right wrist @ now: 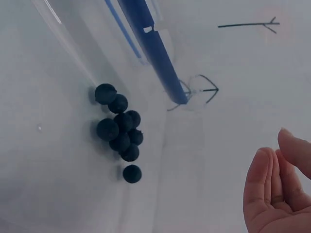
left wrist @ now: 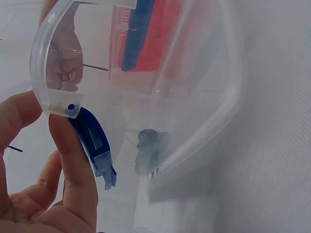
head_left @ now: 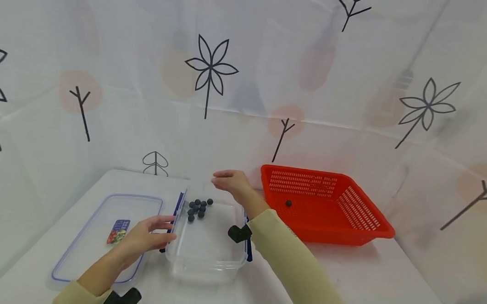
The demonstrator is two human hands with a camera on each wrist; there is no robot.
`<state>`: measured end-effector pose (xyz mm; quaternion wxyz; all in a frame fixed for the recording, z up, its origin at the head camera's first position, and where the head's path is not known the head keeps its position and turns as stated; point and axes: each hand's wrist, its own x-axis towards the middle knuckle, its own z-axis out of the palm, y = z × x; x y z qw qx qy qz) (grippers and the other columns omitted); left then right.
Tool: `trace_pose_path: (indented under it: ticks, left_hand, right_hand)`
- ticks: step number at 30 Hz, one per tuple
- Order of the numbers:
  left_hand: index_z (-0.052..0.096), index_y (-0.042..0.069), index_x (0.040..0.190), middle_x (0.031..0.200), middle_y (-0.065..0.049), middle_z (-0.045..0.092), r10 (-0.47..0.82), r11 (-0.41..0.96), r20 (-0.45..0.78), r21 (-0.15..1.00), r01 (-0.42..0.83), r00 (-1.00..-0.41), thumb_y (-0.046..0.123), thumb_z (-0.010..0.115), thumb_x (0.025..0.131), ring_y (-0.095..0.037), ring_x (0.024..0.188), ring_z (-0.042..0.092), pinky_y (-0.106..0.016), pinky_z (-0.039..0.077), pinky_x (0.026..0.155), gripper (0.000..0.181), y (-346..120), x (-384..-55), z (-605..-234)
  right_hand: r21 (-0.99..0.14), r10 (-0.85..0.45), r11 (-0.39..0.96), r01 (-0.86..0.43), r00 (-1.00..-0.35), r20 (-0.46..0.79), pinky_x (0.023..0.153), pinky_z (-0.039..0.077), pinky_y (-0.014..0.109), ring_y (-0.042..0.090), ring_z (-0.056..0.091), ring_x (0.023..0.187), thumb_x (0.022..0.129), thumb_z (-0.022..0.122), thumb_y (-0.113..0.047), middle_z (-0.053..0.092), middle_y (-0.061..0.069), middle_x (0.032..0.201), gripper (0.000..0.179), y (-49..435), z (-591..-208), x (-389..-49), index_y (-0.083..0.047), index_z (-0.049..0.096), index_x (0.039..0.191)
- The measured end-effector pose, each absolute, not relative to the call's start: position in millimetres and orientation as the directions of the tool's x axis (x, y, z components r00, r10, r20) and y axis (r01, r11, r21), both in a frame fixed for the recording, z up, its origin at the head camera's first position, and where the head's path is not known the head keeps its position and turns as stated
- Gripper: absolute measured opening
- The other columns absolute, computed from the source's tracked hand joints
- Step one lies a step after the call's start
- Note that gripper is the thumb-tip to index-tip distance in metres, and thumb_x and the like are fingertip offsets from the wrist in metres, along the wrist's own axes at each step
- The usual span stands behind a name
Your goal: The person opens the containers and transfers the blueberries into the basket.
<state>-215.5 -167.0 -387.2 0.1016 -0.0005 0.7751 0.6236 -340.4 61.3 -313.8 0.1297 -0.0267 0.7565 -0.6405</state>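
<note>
A clear plastic food container (head_left: 210,263) stands on the table with several blueberries (head_left: 197,208) clustered toward its far left corner. Blue clip flaps (left wrist: 92,136) hang along its sides. My left hand (head_left: 150,234) holds the container's left rim, thumb and fingers at the edge beside a flap. Above the far right part of the container is my right hand (head_left: 235,186), its thumb near its slightly bent fingers. No object shows between them in the right wrist view, where the blueberries (right wrist: 121,128) lie off to the left.
At the right stands a red plastic basket (head_left: 326,236) with one blueberry (head_left: 288,203) inside. A clear lid (head_left: 85,249) with a blue edge and a printed label (head_left: 118,231) lies left of the container. A patterned cloth (head_left: 244,138) hangs behind the table.
</note>
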Motion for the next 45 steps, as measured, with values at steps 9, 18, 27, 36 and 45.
trace_pose_path:
  ticks: [9, 18, 27, 36, 45]
  left_hand:
    - [0.045, 0.003, 0.135, 0.128, -0.02, 0.049, 0.11, 0.218, -0.169, 0.966, -0.142, -0.979, 0.024, 0.077, 0.078, -0.027, 0.105, 0.056, -0.037, 0.052, 0.083, 0.068, -166, -220, -386]
    - [0.047, 0.002, 0.133, 0.127, -0.02, 0.049, 0.106, 0.205, -0.153, 0.97, -0.129, -0.983, 0.021, 0.077, 0.078, -0.028, 0.107, 0.055, -0.037, 0.052, 0.083, 0.066, -167, -218, -389]
    - [0.048, 0.004, 0.132, 0.126, -0.018, 0.051, 0.091, 0.209, -0.167, 0.967, -0.145, -0.982, 0.022, 0.078, 0.076, -0.025, 0.103, 0.057, -0.037, 0.053, 0.083, 0.066, -165, -219, -388]
    - [0.049, 0.006, 0.132, 0.126, -0.017, 0.051, 0.08, 0.208, -0.17, 0.967, -0.15, -0.982, 0.02, 0.077, 0.078, -0.025, 0.102, 0.058, -0.038, 0.053, 0.082, 0.063, -167, -220, -391]
    - [0.05, 0.007, 0.131, 0.124, -0.015, 0.052, 0.07, 0.215, -0.166, 0.965, -0.148, -0.984, 0.023, 0.078, 0.076, -0.024, 0.101, 0.058, -0.038, 0.053, 0.082, 0.063, -165, -220, -390]
  right_hand:
    - [-0.968, -0.116, 0.208, 0.14, -0.979, -0.167, 0.102, 0.038, 0.04, 0.025, 0.062, 0.102, 0.082, 0.071, -0.008, 0.064, 0.01, 0.107, 0.028, 47, -331, -363, -0.003, 0.066, 0.109]
    - [-0.954, -0.068, 0.256, 0.158, -0.981, -0.181, 0.104, 0.033, 0.047, 0.023, 0.061, 0.1, 0.081, 0.071, -0.009, 0.068, 0.01, 0.101, 0.031, 37, -360, -364, -0.003, 0.066, 0.111]
    - [-0.887, 0.012, 0.442, 0.132, -0.99, -0.141, 0.088, 0.047, 0.039, 0.022, 0.061, 0.09, 0.075, 0.075, 0.001, 0.066, 0.009, 0.094, 0.031, 37, -384, -371, 0.0, 0.068, 0.105]
    - [-0.814, -0.053, 0.581, 0.025, -0.996, -0.068, 0.083, 0.05, 0.035, 0.024, 0.058, 0.09, 0.071, 0.075, 0.008, 0.064, 0.009, 0.093, 0.031, 34, -402, -374, 0.0, 0.069, 0.1]
    - [-0.752, -0.167, 0.658, -0.032, -0.981, -0.104, 0.079, 0.05, 0.034, 0.021, 0.056, 0.084, 0.073, 0.074, 0.006, 0.063, 0.008, 0.089, 0.031, 35, -403, -373, -0.001, 0.069, 0.102]
